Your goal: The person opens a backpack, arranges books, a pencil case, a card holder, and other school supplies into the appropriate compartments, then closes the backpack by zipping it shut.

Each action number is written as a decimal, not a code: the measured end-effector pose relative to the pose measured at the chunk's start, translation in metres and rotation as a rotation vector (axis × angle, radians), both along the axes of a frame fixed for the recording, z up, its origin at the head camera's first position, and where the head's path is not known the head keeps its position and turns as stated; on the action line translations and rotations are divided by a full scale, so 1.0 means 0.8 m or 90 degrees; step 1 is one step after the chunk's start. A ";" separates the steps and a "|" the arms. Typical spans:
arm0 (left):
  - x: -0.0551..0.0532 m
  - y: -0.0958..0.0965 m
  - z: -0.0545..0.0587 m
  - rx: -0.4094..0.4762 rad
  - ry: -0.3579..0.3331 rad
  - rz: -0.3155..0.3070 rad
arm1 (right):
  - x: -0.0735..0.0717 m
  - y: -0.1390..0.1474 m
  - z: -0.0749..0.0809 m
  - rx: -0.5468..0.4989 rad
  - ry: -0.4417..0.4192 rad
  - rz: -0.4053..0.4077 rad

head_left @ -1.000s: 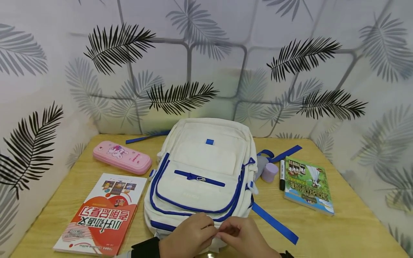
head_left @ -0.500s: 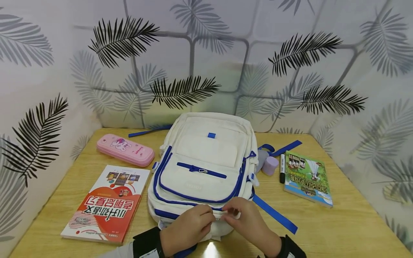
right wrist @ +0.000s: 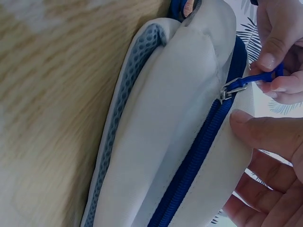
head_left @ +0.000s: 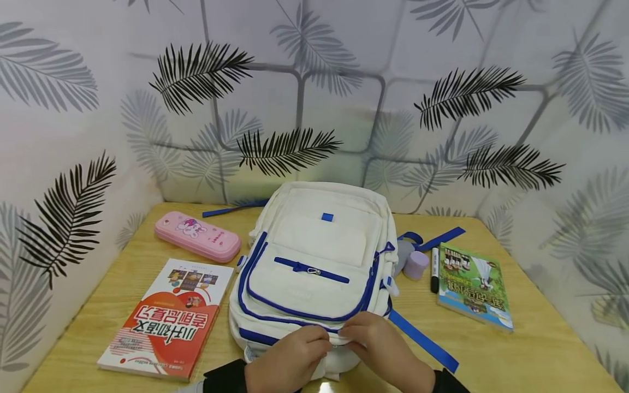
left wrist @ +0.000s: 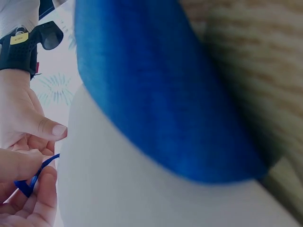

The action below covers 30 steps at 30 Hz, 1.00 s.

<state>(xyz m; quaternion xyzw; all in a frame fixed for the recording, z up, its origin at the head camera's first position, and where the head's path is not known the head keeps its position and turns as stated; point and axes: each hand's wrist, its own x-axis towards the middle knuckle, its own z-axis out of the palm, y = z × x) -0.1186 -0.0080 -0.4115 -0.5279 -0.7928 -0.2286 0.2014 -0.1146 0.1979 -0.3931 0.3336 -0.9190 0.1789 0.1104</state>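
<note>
A white backpack (head_left: 319, 234) with blue trim lies on the wooden table, its bottom end toward me. My left hand (head_left: 290, 357) pinches the blue cord pull (right wrist: 259, 76) of a zip, its fingers curled round the cord. The pull's metal slider (right wrist: 226, 92) sits on the blue zip (right wrist: 182, 175), whose teeth run closed below it in the right wrist view. Beside it, my right hand (head_left: 385, 346) holds the bag's edge, with its thumb (right wrist: 255, 125) on the white fabric and the fingers behind. A blue fabric piece (left wrist: 156, 94) fills much of the left wrist view.
Left of the bag lie a pink pencil case (head_left: 197, 236) and a red-and-white book (head_left: 167, 322). To its right are a lilac cap (head_left: 416, 265) by the side pocket, a marker (head_left: 435, 270) and a green book (head_left: 474, 286). A blue strap (head_left: 425, 341) trails across the table (head_left: 535, 338).
My right hand has parted from the left hand, lifted with fingers spread, then come down onto the bag's edge to the right. The left hand stays at the zip. The head view has tilted slightly.
</note>
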 end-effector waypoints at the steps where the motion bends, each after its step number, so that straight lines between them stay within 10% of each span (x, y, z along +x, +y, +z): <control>1: 0.000 0.000 0.000 0.002 0.003 0.000 | 0.001 0.000 0.000 0.006 0.003 0.000; 9: 0.002 -0.002 0.003 -0.006 -0.032 0.002 | 0.005 -0.002 0.000 0.030 -0.005 -0.015; 17: -0.003 -0.005 0.007 -0.058 -0.156 -0.023 | 0.002 -0.001 -0.002 0.026 0.016 0.010; 25: 0.004 0.010 0.027 -0.221 -0.318 0.143 | 0.001 0.001 -0.007 0.010 0.066 0.030; 30: 0.011 0.013 0.029 -0.274 -0.291 0.198 | 0.001 0.001 -0.006 0.006 0.091 0.030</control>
